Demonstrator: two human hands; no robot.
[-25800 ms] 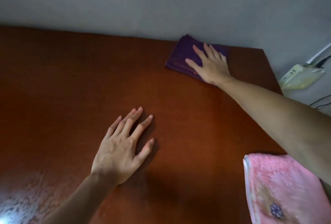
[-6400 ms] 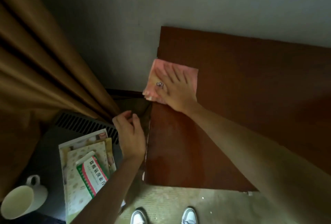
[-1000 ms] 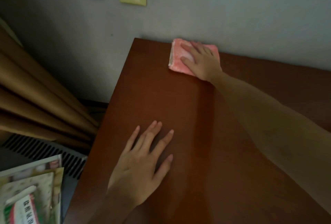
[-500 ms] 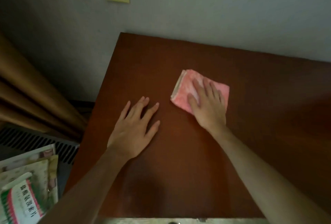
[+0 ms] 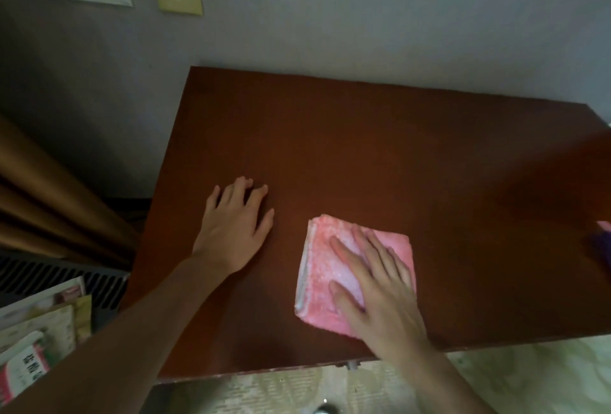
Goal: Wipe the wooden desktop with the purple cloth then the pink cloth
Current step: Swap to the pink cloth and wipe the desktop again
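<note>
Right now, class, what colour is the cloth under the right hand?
Pink, with a paler edge; the cloth shows clearly in the head view.

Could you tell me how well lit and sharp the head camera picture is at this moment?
Head view: dim, no glare; the wooden desktop darkens toward its right side; pink cloth and both hands are fairly sharp; the purple cloth at the right edge is cropped and blurry.

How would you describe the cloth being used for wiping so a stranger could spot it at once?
Start at the reddish-brown wooden desktop against the grey wall. Near its front edge, under the flat right hand, lies the folded pink terry cloth. Unlike the purple cloth barely showing at the right edge, it is pale pink and pressed down.
</note>
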